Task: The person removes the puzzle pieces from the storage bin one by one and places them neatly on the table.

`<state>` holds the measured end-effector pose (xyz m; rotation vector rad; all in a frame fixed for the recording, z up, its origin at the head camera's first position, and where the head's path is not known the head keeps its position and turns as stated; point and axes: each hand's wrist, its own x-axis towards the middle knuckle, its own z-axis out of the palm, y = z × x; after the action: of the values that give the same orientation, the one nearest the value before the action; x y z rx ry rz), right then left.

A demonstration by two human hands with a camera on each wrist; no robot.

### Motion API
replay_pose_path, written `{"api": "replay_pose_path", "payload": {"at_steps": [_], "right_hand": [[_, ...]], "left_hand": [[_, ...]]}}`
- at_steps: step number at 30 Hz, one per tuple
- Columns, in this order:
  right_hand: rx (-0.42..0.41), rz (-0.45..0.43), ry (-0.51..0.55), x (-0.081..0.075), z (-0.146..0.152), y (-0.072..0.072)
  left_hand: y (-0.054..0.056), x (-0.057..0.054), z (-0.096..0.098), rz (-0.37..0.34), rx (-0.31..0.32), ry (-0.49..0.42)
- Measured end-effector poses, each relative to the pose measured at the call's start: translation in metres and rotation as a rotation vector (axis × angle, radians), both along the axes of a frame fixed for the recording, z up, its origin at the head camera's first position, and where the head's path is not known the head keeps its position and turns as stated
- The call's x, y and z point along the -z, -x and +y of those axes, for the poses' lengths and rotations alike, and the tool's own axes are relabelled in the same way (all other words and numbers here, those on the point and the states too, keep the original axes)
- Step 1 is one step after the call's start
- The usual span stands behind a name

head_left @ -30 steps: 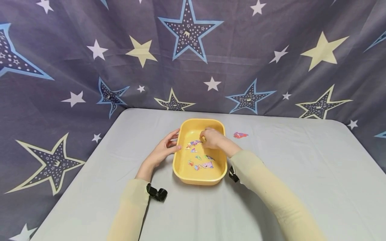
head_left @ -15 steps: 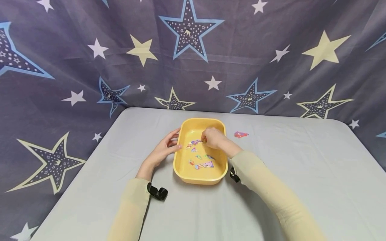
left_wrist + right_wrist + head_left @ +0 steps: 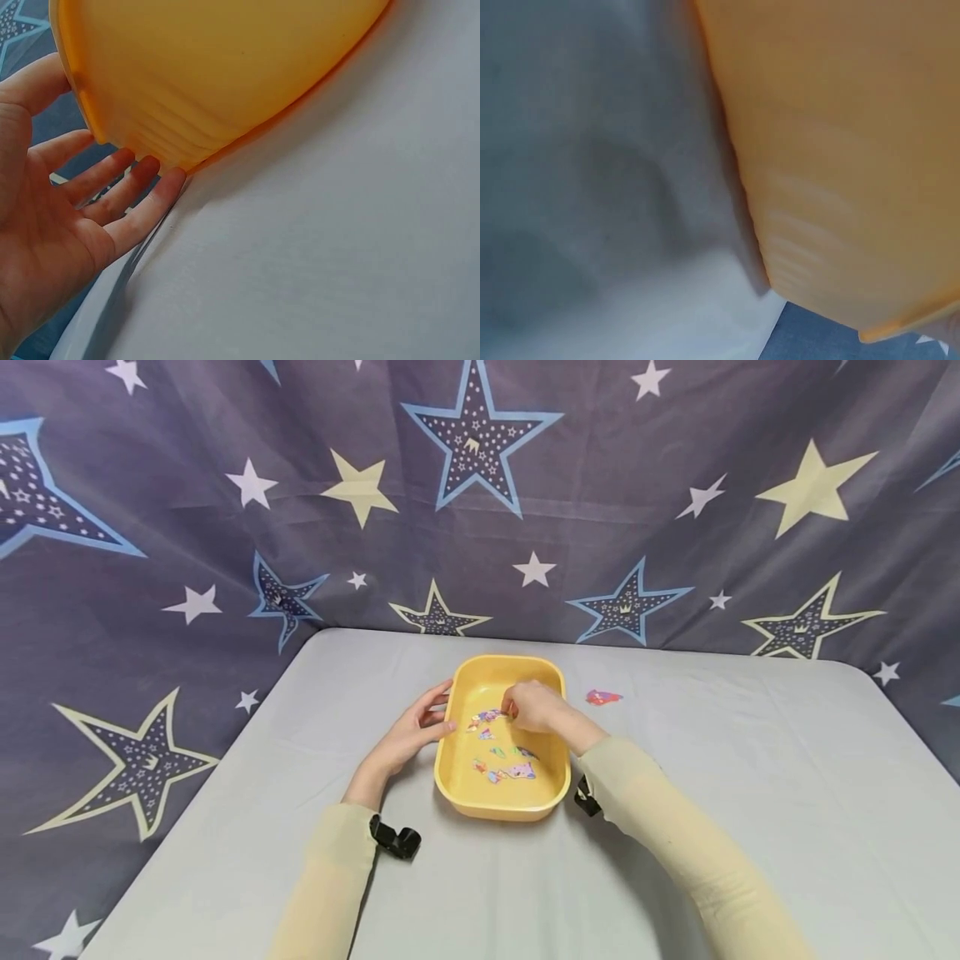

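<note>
In the head view, a yellow plastic tub (image 3: 502, 812) stands on the table with several small, flat, colourful cut-out pieces (image 3: 519, 771) inside. My left hand (image 3: 408, 733) holds the tub's left side, its thumb over the rim and its fingers against the outer wall; the left wrist view shows those fingertips on the wall. Over the right rim reaches my right hand (image 3: 536, 706), fingers curled down, pinching at the right end of a cluster of cut-out pieces (image 3: 489, 717). Its fingertips are mostly hidden. The right wrist view shows only the tub's outer wall (image 3: 840, 150), with the fingers out of sight.
A red and purple cut-out piece (image 3: 603, 697) lies on the table to the right of the tub. A pale grey cloth (image 3: 750, 793) covers the table. Behind it hangs a dark curtain (image 3: 600, 518) with stars.
Both hands stay nearly in place, with the right fingers still at the cluster in the tub. The whole head view shifts slightly.
</note>
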<state>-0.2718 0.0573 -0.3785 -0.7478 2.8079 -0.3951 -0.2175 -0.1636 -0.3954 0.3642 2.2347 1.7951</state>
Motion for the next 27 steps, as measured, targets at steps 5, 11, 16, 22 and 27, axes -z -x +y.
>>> {"api": "replay_pose_path", "payload": {"at_steps": [5,11,16,22,27], "right_hand": [[-0.016,0.009,0.053,0.001,0.001,-0.001],[-0.055,0.019,0.149,-0.002,0.006,-0.010],[-0.084,0.028,0.230,-0.008,0.008,-0.015],[-0.090,0.032,0.284,-0.014,0.014,-0.017],[-0.110,0.077,0.320,-0.021,0.022,-0.019]], "left_hand": [[0.000,0.000,0.000,0.004,-0.002,-0.004],[0.000,0.002,0.002,0.002,0.014,-0.005],[-0.001,0.002,0.001,0.005,0.004,-0.014],[0.004,0.005,-0.001,0.016,0.005,-0.019],[0.013,0.019,-0.005,0.017,0.006,-0.029]]}}
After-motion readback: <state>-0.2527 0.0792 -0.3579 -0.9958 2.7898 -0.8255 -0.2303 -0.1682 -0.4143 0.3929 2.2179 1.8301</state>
